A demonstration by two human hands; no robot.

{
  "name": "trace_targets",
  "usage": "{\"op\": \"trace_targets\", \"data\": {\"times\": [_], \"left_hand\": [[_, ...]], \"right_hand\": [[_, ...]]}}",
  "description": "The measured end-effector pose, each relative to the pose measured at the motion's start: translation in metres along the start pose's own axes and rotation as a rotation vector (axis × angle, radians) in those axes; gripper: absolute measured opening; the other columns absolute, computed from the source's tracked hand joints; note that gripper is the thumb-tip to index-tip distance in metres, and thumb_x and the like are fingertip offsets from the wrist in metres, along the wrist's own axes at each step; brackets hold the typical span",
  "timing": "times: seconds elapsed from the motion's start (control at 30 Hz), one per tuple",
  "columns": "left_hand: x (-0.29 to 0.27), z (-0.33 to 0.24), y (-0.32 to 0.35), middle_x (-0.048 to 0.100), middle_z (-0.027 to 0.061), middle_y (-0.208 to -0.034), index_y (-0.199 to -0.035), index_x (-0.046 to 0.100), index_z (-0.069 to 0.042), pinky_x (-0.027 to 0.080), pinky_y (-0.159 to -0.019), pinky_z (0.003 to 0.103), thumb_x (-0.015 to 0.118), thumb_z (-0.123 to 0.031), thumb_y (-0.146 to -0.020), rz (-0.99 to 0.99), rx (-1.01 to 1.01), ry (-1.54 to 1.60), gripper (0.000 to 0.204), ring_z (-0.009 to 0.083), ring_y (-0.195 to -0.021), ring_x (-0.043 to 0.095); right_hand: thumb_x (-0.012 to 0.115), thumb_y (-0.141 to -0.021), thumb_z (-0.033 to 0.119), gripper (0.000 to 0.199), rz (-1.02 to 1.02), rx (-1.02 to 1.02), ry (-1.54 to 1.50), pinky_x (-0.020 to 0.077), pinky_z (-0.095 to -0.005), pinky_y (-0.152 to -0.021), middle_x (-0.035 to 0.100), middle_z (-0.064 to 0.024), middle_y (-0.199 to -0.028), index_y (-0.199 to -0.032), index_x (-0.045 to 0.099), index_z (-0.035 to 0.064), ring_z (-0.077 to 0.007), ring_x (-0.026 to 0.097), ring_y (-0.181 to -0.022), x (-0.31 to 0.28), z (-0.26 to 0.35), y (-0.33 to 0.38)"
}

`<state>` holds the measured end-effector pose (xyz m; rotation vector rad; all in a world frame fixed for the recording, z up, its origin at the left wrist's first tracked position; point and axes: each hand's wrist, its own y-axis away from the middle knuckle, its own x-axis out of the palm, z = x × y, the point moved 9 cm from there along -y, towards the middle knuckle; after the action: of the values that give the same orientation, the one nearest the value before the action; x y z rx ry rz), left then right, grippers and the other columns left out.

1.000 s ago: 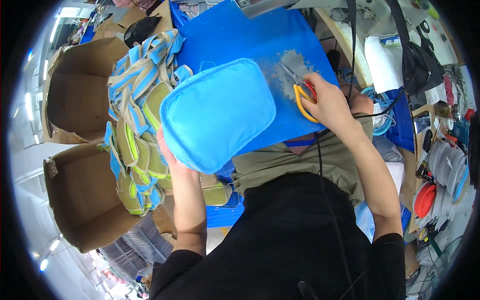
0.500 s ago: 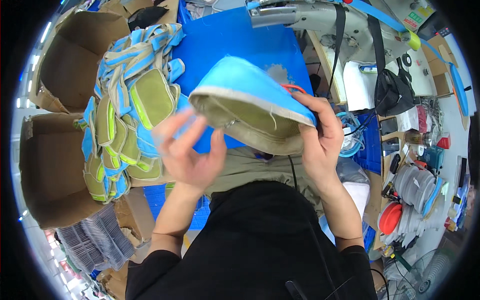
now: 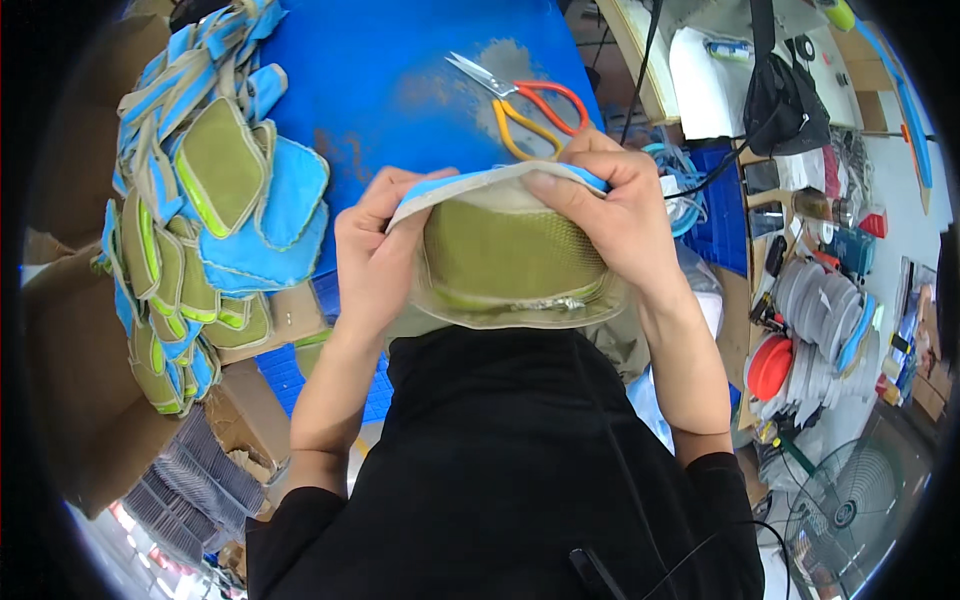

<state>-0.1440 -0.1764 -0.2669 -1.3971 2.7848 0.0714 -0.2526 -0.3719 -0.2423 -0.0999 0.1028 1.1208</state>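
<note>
Between my hands is a sewn fabric pouch with a blue outside, an olive mesh-like inside and beige edging. Its opening faces me, so I look into the olive interior; a small shiny strip shows near the lower rim. My left hand is closed on the rim's left end. At the upper right, my right hand grips the same rim, its thumb on the inner side. Just beyond the pouch, a pair of scissors with one red and one orange handle lies on the blue tabletop, blades slightly parted.
Blue, olive and beige sewn pieces are heaped at the left. Cardboard boxes stand beyond them. On the right are a black pouch, stacked white discs and a fan. A cable hangs nearby.
My left hand, free and blurred before, now grips the pouch's rim. The pouch has turned its opening toward me and moved lower, uncovering the scissors. My view has shifted too.
</note>
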Motion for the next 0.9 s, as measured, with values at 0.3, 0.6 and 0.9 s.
{"op": "trace_targets", "data": {"times": [0.3,0.6,0.9], "left_hand": [[0.023,0.033,0.041,0.069,0.0206,-0.132,-0.139,0.056,0.011,0.056,-0.100,0.039,0.060,-0.028,-0.107,0.338,-0.490,1.103,0.050,0.0263,-0.117,0.071],[0.002,0.031,0.020,0.074,0.0168,-0.117,-0.126,0.063,0.010,0.058,-0.089,0.034,0.062,-0.031,-0.106,0.410,-0.377,0.845,0.046,0.0206,-0.102,0.073],[0.006,0.012,-0.010,0.072,0.0027,-0.088,-0.100,0.071,0.002,0.050,-0.068,0.026,0.060,-0.029,-0.108,0.471,-0.291,0.320,0.034,0.0077,-0.077,0.063]], "right_hand": [[0.086,-0.087,0.017,0.032,0.002,0.155,-0.190,0.0426,-0.0267,-0.068,0.059,-0.0011,-0.079,-0.070,0.068,-0.0026,-0.0078,0.056,-0.076,0.002,-0.027,0.002],[0.083,-0.089,0.015,0.028,0.038,-0.089,-0.017,0.0447,-0.0293,-0.074,0.060,-0.0039,-0.086,-0.076,0.065,-0.0025,-0.0121,0.055,-0.081,0.002,0.002,0.002],[0.076,-0.094,0.017,0.024,0.074,-0.085,0.087,0.0444,-0.0293,-0.073,0.062,-0.0079,-0.088,-0.085,0.067,-0.0026,-0.0130,0.057,-0.083,0.004,-0.004,-0.003]]}}
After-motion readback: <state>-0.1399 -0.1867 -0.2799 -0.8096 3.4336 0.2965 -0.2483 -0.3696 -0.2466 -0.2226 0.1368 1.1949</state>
